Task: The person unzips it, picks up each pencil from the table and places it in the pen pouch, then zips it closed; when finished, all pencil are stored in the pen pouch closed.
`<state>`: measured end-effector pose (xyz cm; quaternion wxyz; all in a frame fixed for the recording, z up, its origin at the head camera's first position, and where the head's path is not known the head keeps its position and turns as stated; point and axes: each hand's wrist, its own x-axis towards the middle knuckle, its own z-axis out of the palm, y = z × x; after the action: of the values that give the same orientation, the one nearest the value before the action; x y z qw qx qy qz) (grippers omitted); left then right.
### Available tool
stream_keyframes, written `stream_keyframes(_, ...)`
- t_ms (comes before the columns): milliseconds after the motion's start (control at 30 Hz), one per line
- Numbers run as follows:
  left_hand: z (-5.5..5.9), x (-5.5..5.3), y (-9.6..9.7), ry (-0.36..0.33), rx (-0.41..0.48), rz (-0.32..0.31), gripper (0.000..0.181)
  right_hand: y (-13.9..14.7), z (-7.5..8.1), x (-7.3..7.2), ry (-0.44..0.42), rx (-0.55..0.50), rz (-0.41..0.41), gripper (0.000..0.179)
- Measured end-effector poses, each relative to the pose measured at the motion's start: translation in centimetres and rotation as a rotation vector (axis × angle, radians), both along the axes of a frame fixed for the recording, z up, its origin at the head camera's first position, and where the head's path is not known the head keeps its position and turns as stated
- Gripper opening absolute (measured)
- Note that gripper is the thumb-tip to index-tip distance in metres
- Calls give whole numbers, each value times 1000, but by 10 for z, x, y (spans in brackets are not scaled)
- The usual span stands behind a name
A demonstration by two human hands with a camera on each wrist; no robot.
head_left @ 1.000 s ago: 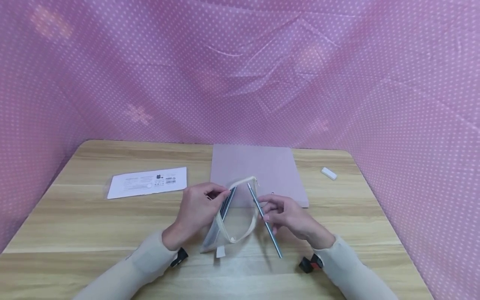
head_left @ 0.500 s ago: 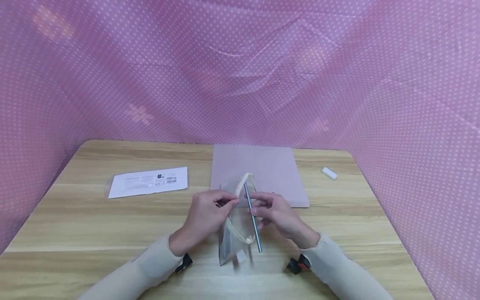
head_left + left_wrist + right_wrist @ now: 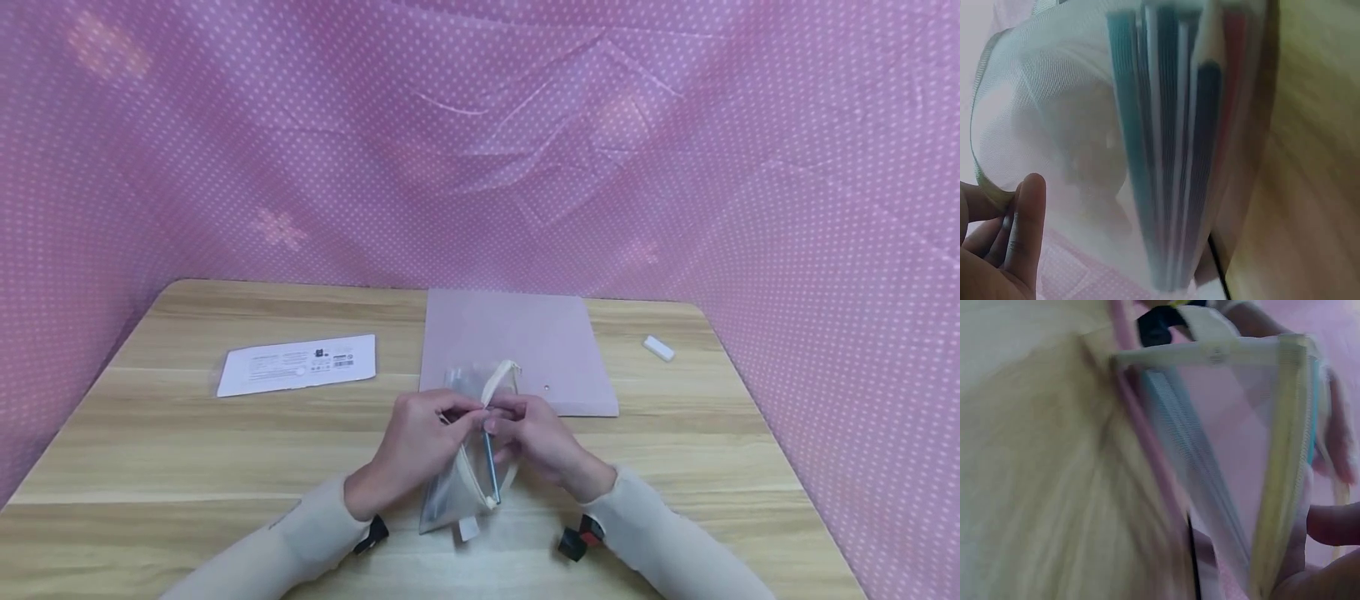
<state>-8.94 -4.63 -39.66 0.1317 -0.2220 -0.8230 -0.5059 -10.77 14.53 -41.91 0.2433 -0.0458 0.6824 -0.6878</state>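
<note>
My left hand pinches the cream zip edge of a translucent mesh pencil pouch, which gapes toward the right. Several pencils show through its mesh in the left wrist view, teal, dark and one reddish. A metallic blue pencil slants across the mouth, its upper part hidden by fingers. My right hand grips that pencil close beside the left fingertips. From the right wrist, a thin strip of the blue pencil shows behind the zip edge, and the right thumb lies beside the pouch.
A pale pink folder or sheet lies at the back middle, partly behind the pouch. At left rests a white printed packet. A white eraser-like block lies back right. Pink dotted cloth hangs around the wooden table.
The right hand has moved left with the blue pencil, bringing it from outside the pouch to its mouth. The left hand has shifted slightly right and toward the front with the pouch edge.
</note>
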Motion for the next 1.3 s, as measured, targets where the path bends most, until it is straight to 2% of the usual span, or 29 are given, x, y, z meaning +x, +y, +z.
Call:
stream_keyframes(167, 1, 1, 3, -25, -17, 17, 8, -10, -2, 5, 63, 122, 0, 43)
stream_keyframes(233, 1, -1, 2, -17, -15, 28, 8, -12, -3, 6, 72, 128, -13, 46)
stream_keyframes(333, 2, -4, -2, -14, 6, 42, 7, -10, -3, 8, 61, 65, -45, 53)
stream_keyframes(433, 2, -7, -5, -14, 18, 54, 6, -6, -1, 9, 61, -43, -59, 58)
stream_keyframes(567, 3, -10, -8, -30, 6, 63, 6, -1, 4, 10, 67, -149, -82, 59)
stream_keyframes(767, 6, -12, -11, -50, 7, 79, 6, 3, 19, 14, 3, -277, -130, 56)
stream_keyframes(900, 8, -15, -16, -40, 11, 96, 7, 5, 28, 14, -28, -338, -92, 55)
stream_keyframes(1000, 8, -17, -19, -39, 17, 107, 7, 6, 29, 14, -30, -350, -21, 55)
stream_keyframes(1067, 7, -19, -20, -43, 22, 107, 6, 7, 29, 13, -26, -360, -10, 54)
stream_keyframes(1133, 7, -20, -20, -41, 20, 117, 6, 9, 30, 13, -14, -379, -34, 54)
stream_keyframes(1300, 7, -21, -19, -44, 16, 136, 6, 20, 34, 4, 49, -450, -173, 46)
